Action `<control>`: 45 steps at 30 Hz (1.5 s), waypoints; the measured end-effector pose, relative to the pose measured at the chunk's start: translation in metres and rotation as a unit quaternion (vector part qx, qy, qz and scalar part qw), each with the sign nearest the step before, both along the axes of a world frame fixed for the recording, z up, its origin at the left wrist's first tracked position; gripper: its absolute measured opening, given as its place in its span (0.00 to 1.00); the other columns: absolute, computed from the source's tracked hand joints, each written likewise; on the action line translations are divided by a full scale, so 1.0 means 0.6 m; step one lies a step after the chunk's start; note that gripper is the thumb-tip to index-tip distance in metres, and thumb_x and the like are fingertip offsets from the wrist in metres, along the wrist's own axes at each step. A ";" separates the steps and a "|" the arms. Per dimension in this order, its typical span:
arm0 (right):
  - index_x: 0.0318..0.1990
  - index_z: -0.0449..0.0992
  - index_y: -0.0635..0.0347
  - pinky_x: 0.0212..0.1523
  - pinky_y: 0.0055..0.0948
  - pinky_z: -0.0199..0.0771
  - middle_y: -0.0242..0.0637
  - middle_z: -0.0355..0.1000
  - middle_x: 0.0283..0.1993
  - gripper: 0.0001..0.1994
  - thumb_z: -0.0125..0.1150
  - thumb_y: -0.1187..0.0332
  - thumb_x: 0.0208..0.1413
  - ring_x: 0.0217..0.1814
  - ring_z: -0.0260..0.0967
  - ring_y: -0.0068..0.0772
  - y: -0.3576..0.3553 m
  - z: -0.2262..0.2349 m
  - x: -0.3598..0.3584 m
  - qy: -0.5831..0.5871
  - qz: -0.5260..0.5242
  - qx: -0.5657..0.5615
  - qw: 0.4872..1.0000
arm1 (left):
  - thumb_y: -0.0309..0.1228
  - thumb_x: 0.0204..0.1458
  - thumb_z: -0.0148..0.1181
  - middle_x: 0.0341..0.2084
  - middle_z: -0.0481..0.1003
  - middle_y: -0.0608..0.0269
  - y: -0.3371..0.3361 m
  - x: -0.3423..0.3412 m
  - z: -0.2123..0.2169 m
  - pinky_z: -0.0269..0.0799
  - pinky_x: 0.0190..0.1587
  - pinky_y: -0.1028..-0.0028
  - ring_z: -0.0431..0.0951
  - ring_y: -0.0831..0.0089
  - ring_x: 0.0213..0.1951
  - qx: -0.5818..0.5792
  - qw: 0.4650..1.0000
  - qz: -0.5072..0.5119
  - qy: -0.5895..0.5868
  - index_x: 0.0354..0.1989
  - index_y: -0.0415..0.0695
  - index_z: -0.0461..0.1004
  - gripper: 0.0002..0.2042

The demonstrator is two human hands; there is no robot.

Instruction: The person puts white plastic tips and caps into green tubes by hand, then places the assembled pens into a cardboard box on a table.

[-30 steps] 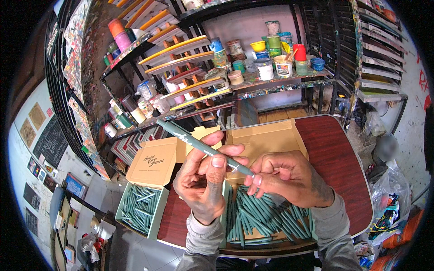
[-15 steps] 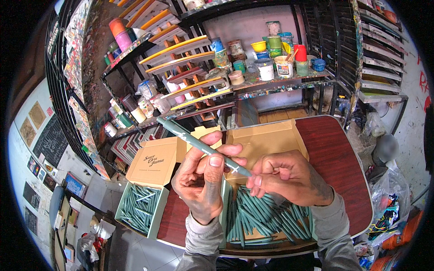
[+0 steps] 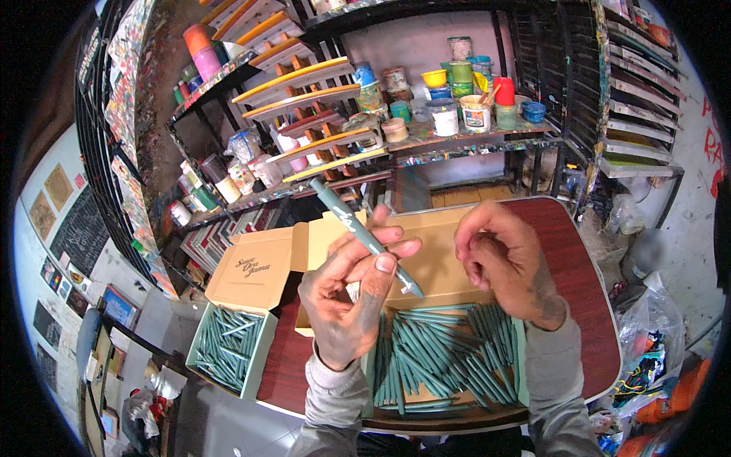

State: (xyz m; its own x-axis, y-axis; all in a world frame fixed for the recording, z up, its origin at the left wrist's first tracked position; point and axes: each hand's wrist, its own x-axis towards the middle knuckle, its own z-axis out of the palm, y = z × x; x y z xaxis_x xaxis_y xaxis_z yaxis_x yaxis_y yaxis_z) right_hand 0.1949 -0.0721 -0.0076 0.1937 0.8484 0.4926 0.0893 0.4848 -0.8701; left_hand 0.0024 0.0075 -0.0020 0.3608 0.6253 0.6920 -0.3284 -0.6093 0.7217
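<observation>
My left hand (image 3: 346, 297) holds a slim grey-green pen (image 3: 352, 222) with white printing, thumb pressing it against the fingers. The pen slants from upper left to lower right, its pointed end towards my right hand (image 3: 506, 263). That hand hovers apart from the pen, fingers loosely bent and separated, with nothing visible in them. Below both hands, many similar pens (image 3: 438, 362) lie in an open cardboard box. At the left, another open pale-green box (image 3: 264, 358) holds more pens (image 3: 228, 346); its brown lid (image 3: 245, 286) is raised and carries dark lettering.
The boxes stand on a dark red table (image 3: 567, 266) with a light rounded edge. Behind it, a paint-stained shelf (image 3: 426, 141) bears several paint pots (image 3: 445, 118). Wooden-framed screens (image 3: 304, 91) are racked at upper left. A clear plastic bag (image 3: 651, 327) lies beyond the table's right side.
My right hand has let go of the pen's pointed end and moved up and right. The pen, still in my left hand, has turned steeper and shifted right.
</observation>
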 end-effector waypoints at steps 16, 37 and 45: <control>0.58 0.69 0.69 0.48 0.29 0.74 0.43 0.75 0.53 0.15 0.52 0.70 0.69 0.51 0.74 0.25 0.020 -0.028 -0.045 -0.073 0.140 0.073 0.985 | 0.28 0.59 0.63 0.36 0.83 0.59 0.009 0.009 -0.010 0.53 0.67 0.56 0.74 0.56 0.59 0.009 0.999 -0.047 -0.016 0.45 0.35 0.81 0.10; 0.53 0.68 0.73 0.53 0.31 0.75 0.48 0.73 0.59 0.14 0.57 0.75 0.64 0.54 0.74 0.31 0.021 -0.044 -0.041 -0.041 0.172 0.065 0.982 | 0.25 0.60 0.61 0.45 0.81 0.47 -0.008 0.013 -0.015 0.76 0.52 0.68 0.81 0.64 0.49 -0.070 0.992 -0.093 -0.058 0.49 0.33 0.79 0.12; 0.50 0.73 0.73 0.50 0.26 0.75 0.43 0.73 0.47 0.11 0.56 0.76 0.64 0.50 0.74 0.28 0.008 -0.029 -0.057 -0.041 0.120 0.032 0.991 | 0.25 0.60 0.61 0.46 0.80 0.45 0.011 0.000 -0.005 0.80 0.47 0.70 0.82 0.66 0.45 -0.086 0.982 -0.167 0.031 0.56 0.31 0.74 0.17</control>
